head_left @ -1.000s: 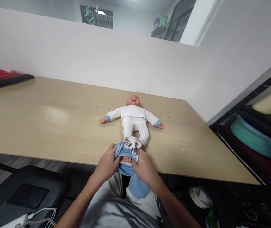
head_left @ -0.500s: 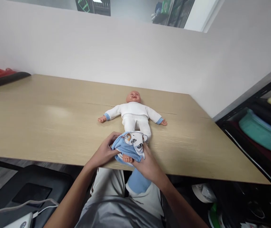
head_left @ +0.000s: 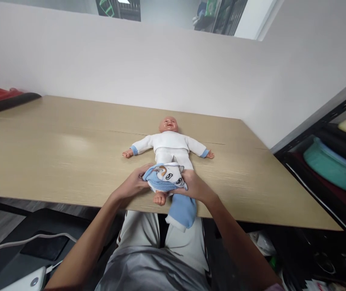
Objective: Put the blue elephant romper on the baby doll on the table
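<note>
The doll (head_left: 170, 140) lies face up on the table (head_left: 70, 165), one bare foot (head_left: 160, 198) poking out below bunched blue cloth (head_left: 160, 184). The left hand (head_left: 134, 183) and right hand (head_left: 195, 186) grip opposite sides; keeping tension even and the opening loose should avoid snagging toes

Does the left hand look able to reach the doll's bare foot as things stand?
Probably yes: the foot pokes out from the blue cloth, its toes uncovered, close to the left hand. That hand holds the cloth, though, so it may need to let go first.
</note>
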{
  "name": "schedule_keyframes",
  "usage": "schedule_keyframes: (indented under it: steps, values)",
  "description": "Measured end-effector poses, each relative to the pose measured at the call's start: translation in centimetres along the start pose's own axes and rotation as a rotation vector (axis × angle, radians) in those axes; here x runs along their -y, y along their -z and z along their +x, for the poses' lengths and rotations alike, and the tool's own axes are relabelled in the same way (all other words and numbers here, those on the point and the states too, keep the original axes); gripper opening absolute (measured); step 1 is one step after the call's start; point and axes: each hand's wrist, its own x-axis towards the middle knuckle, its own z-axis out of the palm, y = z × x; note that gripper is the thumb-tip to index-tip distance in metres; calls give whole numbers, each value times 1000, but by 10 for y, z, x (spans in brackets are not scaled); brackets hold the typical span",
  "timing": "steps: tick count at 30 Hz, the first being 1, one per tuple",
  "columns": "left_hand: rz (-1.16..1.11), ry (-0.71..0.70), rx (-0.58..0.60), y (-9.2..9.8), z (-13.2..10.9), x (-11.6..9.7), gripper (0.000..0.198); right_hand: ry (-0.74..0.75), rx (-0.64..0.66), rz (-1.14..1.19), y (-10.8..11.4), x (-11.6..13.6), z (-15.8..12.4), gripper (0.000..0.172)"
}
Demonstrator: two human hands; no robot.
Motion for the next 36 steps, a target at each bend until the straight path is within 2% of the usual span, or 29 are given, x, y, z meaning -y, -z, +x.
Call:
schedule_keyframes:
  steps: [5,11,16,20,24,28,36]
  values:
    - [22,-11,-1,9,6,4,32,-26,34,23,3,-8,15,36]
    - [16,36,-7,9,4,6,30,-79,66,105,0,3,16,43]
    - [19,71,31,11,5,11,29,-62,84,107,3,-1,18,39]
    - [25,61,35,13,10,19,30,-23,55,138,1,-8,22,43]
    - [8,64,19,15,9,20,33,-45,65,180,-2,-5,25,55]
    - [13,108,-17,15,4,15,33,-44,128,250,-1,7,26,68]
    - [-6,135,88,23,3,18,42,-61,240,250,9,12,26,57]
